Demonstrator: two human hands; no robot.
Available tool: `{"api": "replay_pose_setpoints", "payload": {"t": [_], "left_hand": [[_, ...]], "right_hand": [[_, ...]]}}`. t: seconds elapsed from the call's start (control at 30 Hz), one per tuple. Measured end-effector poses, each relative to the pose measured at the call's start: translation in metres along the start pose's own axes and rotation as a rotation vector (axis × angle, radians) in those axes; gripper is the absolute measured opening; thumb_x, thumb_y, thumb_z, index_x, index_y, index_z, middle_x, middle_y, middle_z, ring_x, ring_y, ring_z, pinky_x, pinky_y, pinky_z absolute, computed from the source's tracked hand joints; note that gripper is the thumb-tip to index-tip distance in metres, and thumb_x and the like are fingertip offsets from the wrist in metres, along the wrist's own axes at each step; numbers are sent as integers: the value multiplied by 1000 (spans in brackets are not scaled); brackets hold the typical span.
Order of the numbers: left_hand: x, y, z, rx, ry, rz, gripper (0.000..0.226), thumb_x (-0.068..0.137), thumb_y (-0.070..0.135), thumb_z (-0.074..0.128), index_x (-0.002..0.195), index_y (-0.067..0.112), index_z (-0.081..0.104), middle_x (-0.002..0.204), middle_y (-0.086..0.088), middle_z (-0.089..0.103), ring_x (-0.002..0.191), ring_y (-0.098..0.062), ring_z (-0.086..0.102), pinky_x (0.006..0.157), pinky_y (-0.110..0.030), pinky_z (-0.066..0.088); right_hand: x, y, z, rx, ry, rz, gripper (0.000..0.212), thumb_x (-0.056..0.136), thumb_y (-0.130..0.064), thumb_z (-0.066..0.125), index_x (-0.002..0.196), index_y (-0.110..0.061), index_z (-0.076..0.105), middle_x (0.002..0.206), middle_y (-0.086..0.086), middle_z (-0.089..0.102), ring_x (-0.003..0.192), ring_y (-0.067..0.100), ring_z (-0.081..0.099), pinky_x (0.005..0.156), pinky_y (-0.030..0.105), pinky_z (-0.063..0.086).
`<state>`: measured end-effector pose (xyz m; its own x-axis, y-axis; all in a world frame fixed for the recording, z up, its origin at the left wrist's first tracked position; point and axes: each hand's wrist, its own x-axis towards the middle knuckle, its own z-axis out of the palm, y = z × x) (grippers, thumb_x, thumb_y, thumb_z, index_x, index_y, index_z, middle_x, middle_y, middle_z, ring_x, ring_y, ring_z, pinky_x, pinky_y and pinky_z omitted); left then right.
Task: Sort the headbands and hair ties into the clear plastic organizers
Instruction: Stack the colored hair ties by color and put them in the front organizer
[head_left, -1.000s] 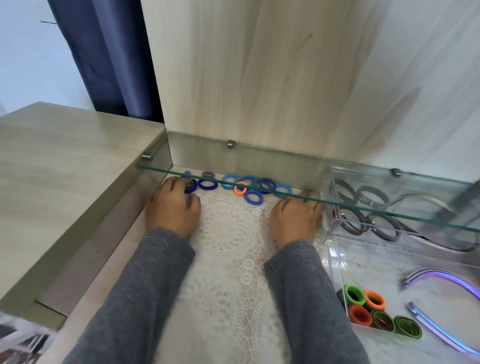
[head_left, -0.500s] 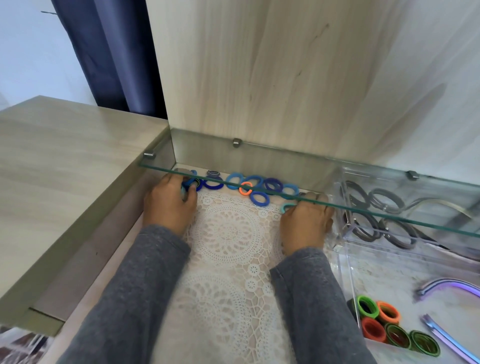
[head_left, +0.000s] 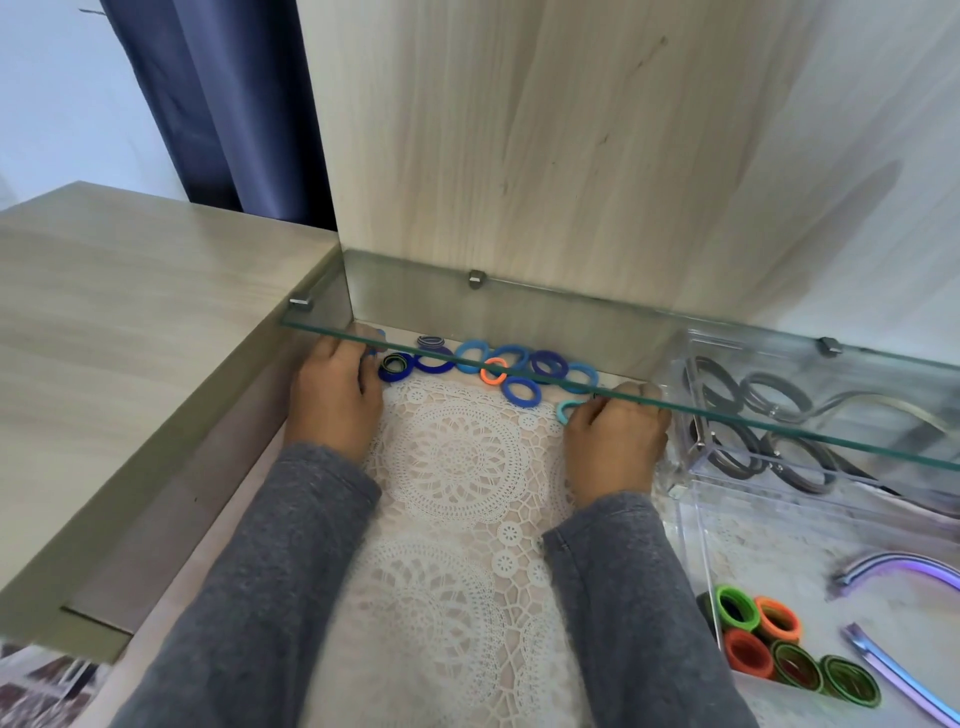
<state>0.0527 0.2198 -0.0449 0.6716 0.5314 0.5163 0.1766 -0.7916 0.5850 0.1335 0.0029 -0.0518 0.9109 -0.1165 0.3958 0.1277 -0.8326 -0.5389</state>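
Several blue hair ties (head_left: 521, 391) and one orange tie (head_left: 492, 371) lie in a row along the back wall, on a lace mat (head_left: 457, 457) under a glass shelf. My right hand (head_left: 615, 441) pinches a teal hair tie (head_left: 565, 410) at the row's right end. My left hand (head_left: 332, 400) is curled at the left end around a blue hair tie (head_left: 378, 338), mostly hidden by its fingers. A dark blue tie (head_left: 396, 365) lies just right of it. The clear organizer (head_left: 691, 457) on the right holds grey headbands (head_left: 774, 400).
The glass shelf edge (head_left: 727, 415) runs across just above both hands. A nearer clear box (head_left: 698, 551) holds green and orange hair ties (head_left: 769, 634) and purple headbands (head_left: 904, 566). A wooden cabinet top (head_left: 130, 322) borders the left side.
My right hand has taken the teal tie from the row and drawn it slightly toward me. My left hand has shifted left off the dark blue tie.
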Motion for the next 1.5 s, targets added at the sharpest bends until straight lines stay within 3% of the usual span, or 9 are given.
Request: {"api": "replay_pose_setpoints", "payload": {"t": [0.13, 0.23, 0.4, 0.6, 0.7, 0.83, 0.97, 1.13, 1.5], "left_hand": [[0, -6, 5, 38, -11, -15, 19, 86, -1, 55, 94, 6, 71, 97, -16, 61, 82, -34, 60, 76, -39, 50], [-1, -6, 6, 100, -33, -1, 16, 85, 6, 60, 96, 9, 71, 98, -15, 61, 85, -34, 59, 75, -41, 51], [-4, -1, 3, 233, -51, 91, 21, 85, 11, 60, 98, 23, 72, 109, -1, 68, 100, -30, 57, 79, -41, 41], [-3, -3, 2, 219, -49, 69, 22, 85, 8, 59, 92, 23, 73, 98, 0, 70, 92, -29, 57, 77, -38, 41], [-4, -4, 2, 228, -51, 61, 20, 86, 9, 59, 92, 22, 73, 99, 0, 70, 92, -30, 55, 78, -39, 41], [-4, -3, 1, 250, -74, 58, 20, 88, 12, 58, 97, 22, 73, 105, 1, 70, 95, -31, 53, 79, -38, 38], [-5, -1, 0, 251, -79, 58, 21, 88, 12, 58, 98, 21, 73, 105, 0, 70, 96, -31, 53, 79, -39, 39], [-2, -3, -1, 220, -90, 44, 18, 87, 16, 60, 100, 20, 72, 102, -4, 69, 96, -31, 55, 82, -41, 41], [-2, -2, -2, 101, -99, 33, 10, 87, 26, 66, 94, 20, 70, 99, -1, 67, 99, -27, 56, 88, -44, 40]], "right_hand": [[-1, 1, 2, 50, 59, -11, 18, 86, -7, 50, 93, 6, 59, 103, 21, 54, 93, 34, 47, 70, 30, 32], [0, 1, 2, 141, 99, -41, 13, 82, -6, 50, 87, 2, 59, 92, 20, 57, 85, 32, 48, 69, 27, 29], [-6, -14, -5, 307, 118, -228, 21, 78, -7, 47, 91, 0, 62, 97, 12, 56, 83, 25, 52, 74, 37, 46], [-33, -39, -1, 444, -111, -363, 18, 80, -12, 56, 91, -10, 70, 97, 0, 63, 93, 4, 44, 87, 16, 36], [-44, -45, 3, 511, -237, -359, 22, 78, -19, 55, 89, -10, 72, 97, -3, 64, 97, 9, 49, 88, 11, 33], [-50, -50, 8, 450, -356, -433, 19, 82, -21, 53, 81, -12, 70, 90, -4, 62, 91, 15, 49, 83, 29, 40], [-38, -48, 10, 314, -191, -480, 14, 83, -16, 55, 88, -12, 67, 94, 2, 63, 92, 21, 52, 83, 39, 43], [-17, -41, 20, 0, -52, -485, 21, 80, -14, 58, 98, -16, 68, 103, 5, 60, 95, 27, 51, 80, 41, 43], [-9, -40, 34, -65, -39, -515, 13, 81, -13, 60, 88, -17, 69, 97, -1, 63, 91, 25, 51, 77, 36, 33]]}}
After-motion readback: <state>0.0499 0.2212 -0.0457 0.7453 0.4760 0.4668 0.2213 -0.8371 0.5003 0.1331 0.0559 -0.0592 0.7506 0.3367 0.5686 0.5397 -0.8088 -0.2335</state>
